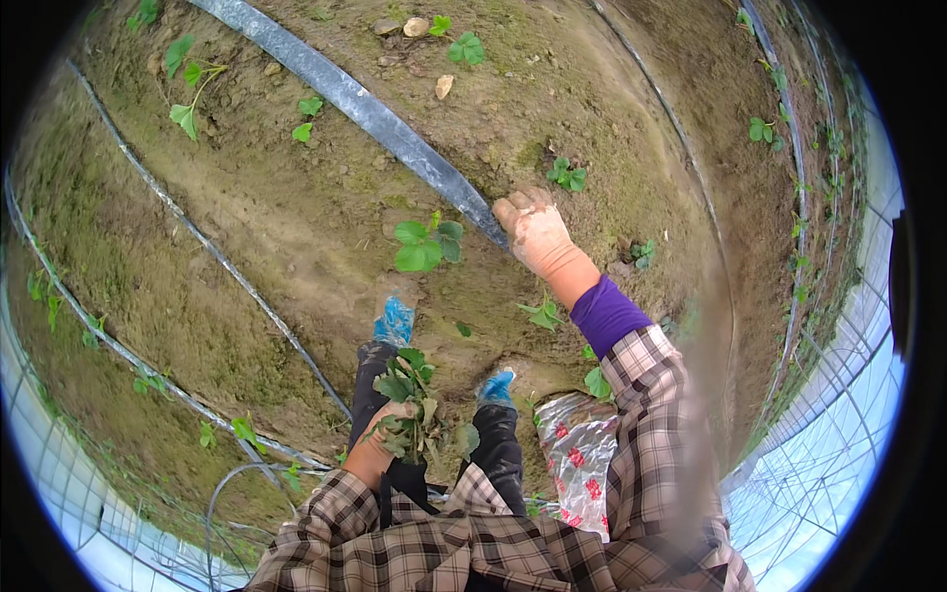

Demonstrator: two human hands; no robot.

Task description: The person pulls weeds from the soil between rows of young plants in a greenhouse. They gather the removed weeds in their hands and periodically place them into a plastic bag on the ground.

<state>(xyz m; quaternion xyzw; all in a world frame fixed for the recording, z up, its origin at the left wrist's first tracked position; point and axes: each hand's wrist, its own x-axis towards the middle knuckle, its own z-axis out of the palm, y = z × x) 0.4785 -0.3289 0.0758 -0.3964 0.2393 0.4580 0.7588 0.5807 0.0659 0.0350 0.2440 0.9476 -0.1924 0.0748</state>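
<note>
My left hand (399,425), low in front of my body, is closed around a bunch of green and withered strawberry leaves (418,407). My right hand (527,222) reaches forward to the wide flat irrigation hose (385,126); its fingers are at the hose's edge, and whether they grip it or the soil is hidden. A young strawberry plant (427,244) grows left of my right hand, and a smaller one (567,175) stands just beyond it. A muddy blue shoe cover (394,323) and another (496,388) are on my feet.
A silver plastic bag with red prints (581,459) lies beside my right leg. Thin drip lines (222,259) cross the soil at left and another (666,103) at right. Small stones (416,27) and more seedlings (466,49) lie ahead. Greenhouse framing (836,414) curves along the sides.
</note>
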